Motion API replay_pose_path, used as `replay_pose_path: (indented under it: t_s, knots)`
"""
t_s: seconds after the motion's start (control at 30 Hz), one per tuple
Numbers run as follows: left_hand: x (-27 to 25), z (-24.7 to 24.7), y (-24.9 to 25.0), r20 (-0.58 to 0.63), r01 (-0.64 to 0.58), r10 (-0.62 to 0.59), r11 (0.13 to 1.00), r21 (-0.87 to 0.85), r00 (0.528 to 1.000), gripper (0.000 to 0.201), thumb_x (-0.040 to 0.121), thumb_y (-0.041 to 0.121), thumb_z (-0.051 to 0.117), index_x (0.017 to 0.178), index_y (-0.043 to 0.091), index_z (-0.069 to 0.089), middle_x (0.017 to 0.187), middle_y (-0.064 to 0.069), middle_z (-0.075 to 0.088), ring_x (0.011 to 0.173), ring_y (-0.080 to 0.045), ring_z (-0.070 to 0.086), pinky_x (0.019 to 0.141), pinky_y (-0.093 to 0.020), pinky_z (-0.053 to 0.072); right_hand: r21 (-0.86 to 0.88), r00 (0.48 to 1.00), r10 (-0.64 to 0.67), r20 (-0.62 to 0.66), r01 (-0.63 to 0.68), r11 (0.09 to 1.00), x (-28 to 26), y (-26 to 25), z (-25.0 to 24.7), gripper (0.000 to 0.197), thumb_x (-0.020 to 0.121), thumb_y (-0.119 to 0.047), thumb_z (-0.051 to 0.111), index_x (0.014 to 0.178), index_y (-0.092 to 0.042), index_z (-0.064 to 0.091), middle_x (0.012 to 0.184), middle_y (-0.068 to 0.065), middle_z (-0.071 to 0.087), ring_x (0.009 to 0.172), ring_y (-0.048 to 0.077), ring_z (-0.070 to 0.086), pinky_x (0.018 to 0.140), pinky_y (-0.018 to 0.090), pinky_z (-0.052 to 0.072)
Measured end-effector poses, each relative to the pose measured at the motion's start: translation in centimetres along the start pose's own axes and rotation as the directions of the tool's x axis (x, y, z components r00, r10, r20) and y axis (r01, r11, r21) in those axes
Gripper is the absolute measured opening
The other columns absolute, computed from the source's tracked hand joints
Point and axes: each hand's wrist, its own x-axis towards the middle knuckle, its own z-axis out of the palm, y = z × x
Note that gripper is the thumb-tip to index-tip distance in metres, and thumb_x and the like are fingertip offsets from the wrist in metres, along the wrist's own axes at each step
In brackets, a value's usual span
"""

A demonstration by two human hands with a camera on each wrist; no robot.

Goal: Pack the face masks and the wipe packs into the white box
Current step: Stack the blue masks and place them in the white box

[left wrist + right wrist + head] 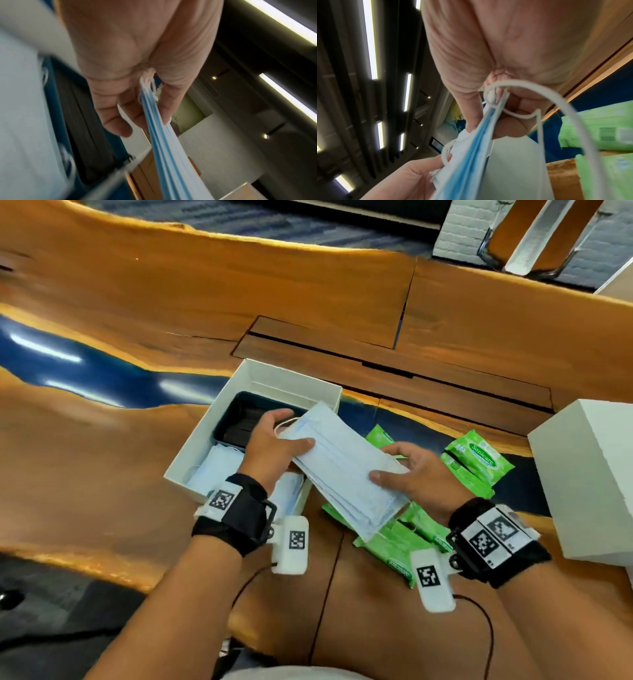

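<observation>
The left hand (270, 446) and right hand (416, 470) each pinch one short end of the face masks (342, 470), thumb on top, fingers beneath, probably to keep the stack squared; its long axis runs diagonally from the wipe packs (478, 460) on the worktop (102, 440) toward the white box (284, 376), hovering over the near rim.

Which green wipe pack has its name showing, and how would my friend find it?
Start at the open white box on the wooden table, then look right, past the stack of face masks held in both hands. Just beyond the right hand lies a green wipe pack on the blue strip. It alone shows its whole printed label; the other green packs are partly hidden under the masks.
</observation>
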Motion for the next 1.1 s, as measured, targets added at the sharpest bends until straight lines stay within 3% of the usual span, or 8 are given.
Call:
replay_pose_path:
  t_s: [0.17, 0.27, 0.4, 0.53, 0.7, 0.8, 0.9, 1.1]
  knots:
    - [1.5, -7.3, 1.5, -0.002, -0.074, 0.084, 0.887, 0.456, 0.996, 0.043, 0.086, 0.0, 0.067, 0.127, 0.009, 0.056, 0.115, -0.003, 0.061, 0.094, -0.021, 0.059, 0.059, -0.029, 0.051, -0.114, 0.994, -0.066, 0.088, 0.076, 0.991, 2.8, -1.8, 5.2, 0.031, 0.082, 0.007, 0.069, 0.1, -0.016, 0.062, 0.099, 0.013, 0.071, 0.067, 0.016, 0.061, 0.059, 0.027, 0.051]
    - [2.7, -10.9, 1.2, -0.022, -0.047, 0.082, 0.746, 0.665, 0.996, 0.046, 0.083, -0.001, 0.071, 0.126, 0.004, 0.057, 0.117, -0.013, 0.064, 0.107, -0.028, 0.06, 0.079, -0.029, 0.047, -0.268, 0.984, -0.143, 0.106, 0.167, 0.949, 4.8, -2.5, 8.8, 0.03, 0.079, 0.005, 0.07, 0.101, -0.013, 0.063, 0.091, 0.004, 0.068, 0.06, 0.001, 0.057, 0.058, 0.014, 0.047]
    - [3.6, -13.6, 0.0, -0.024, 0.016, 0.013, 0.436, 0.9, 1.0, 0.061, 0.084, 0.004, 0.067, 0.139, 0.014, 0.045, 0.121, -0.015, 0.064, 0.11, -0.035, 0.06, 0.092, -0.041, 0.051, -0.549, 0.97, -0.166, 0.178, 0.238, 0.801, 7.6, -2.8, 13.3, 0.028, 0.078, -0.002, 0.07, 0.102, -0.016, 0.064, 0.094, -0.002, 0.063, 0.067, 0.002, 0.053, 0.058, 0.013, 0.039]
    - [3.6, -13.4, -0.9, 0.063, -0.063, 0.007, 0.089, 0.994, 0.998, 0.055, 0.088, 0.005, 0.053, 0.139, 0.016, 0.039, 0.111, -0.015, 0.065, 0.097, -0.037, 0.064, 0.073, -0.039, 0.053, -0.732, 0.974, -0.046, 0.221, 0.197, 0.652, 9.3, -2.6, 15.6, 0.023, 0.078, 0.005, 0.059, 0.096, -0.008, 0.062, 0.098, 0.007, 0.063, 0.086, 0.026, 0.058, 0.064, 0.028, 0.042]
    - [3.5, -12.2, -1.7, 0.096, -0.101, -0.032, -0.286, 0.953, 0.995, 0.055, 0.087, 0.018, 0.058, 0.139, 0.016, 0.038, 0.127, -0.007, 0.054, 0.116, -0.028, 0.054, 0.085, -0.041, 0.048, -0.884, 0.966, 0.034, 0.258, 0.222, 0.411, 9.7, -2.4, 16.5, 0.015, 0.079, 0.003, 0.054, 0.087, -0.01, 0.051, 0.086, 0.01, 0.055, 0.073, 0.025, 0.049, 0.05, 0.026, 0.029]
    - [3.3, -12.0, -1.6, 0.126, -0.103, 0.043, -0.352, 0.93, 0.991, 0.06, 0.081, 0.023, 0.065, 0.134, 0.015, 0.038, 0.129, -0.007, 0.04, 0.113, -0.026, 0.046, 0.082, -0.039, 0.045, -0.925, 0.96, 0.022, 0.281, 0.264, 0.272, 9.1, -3.2, 16.2, 0.012, 0.085, -0.007, 0.059, 0.09, -0.012, 0.048, 0.09, 0.009, 0.054, 0.078, 0.027, 0.052, 0.061, 0.028, 0.035]
    - [3.6, -11.9, -0.8, 0.195, -0.168, 0.064, -0.302, 0.939, 0.979, 0.055, 0.081, 0.018, 0.068, 0.127, 0.017, 0.038, 0.124, -0.007, 0.045, 0.109, -0.026, 0.053, 0.077, -0.039, 0.045, -0.908, 0.951, -0.088, 0.296, 0.309, 0.284, 8.7, -3.9, 15.9, 0.02, 0.085, -0.015, 0.062, 0.089, -0.016, 0.042, 0.093, 0.004, 0.051, 0.082, 0.025, 0.051, 0.065, 0.03, 0.034]
    - [4.1, -11.1, -1.9, 0.326, -0.422, -0.311, -0.323, 0.847, 0.893, 0.035, 0.093, 0.015, 0.057, 0.127, 0.012, 0.051, 0.126, -0.009, 0.059, 0.113, -0.03, 0.061, 0.087, -0.038, 0.049, -0.858, 0.862, 0.189, 0.47, 0.396, 0.328, 8.2, -2.5, 18.2, 0.012, 0.078, -0.019, 0.072, 0.088, -0.019, 0.066, 0.091, -0.001, 0.065, 0.079, 0.02, 0.055, 0.069, 0.029, 0.05]
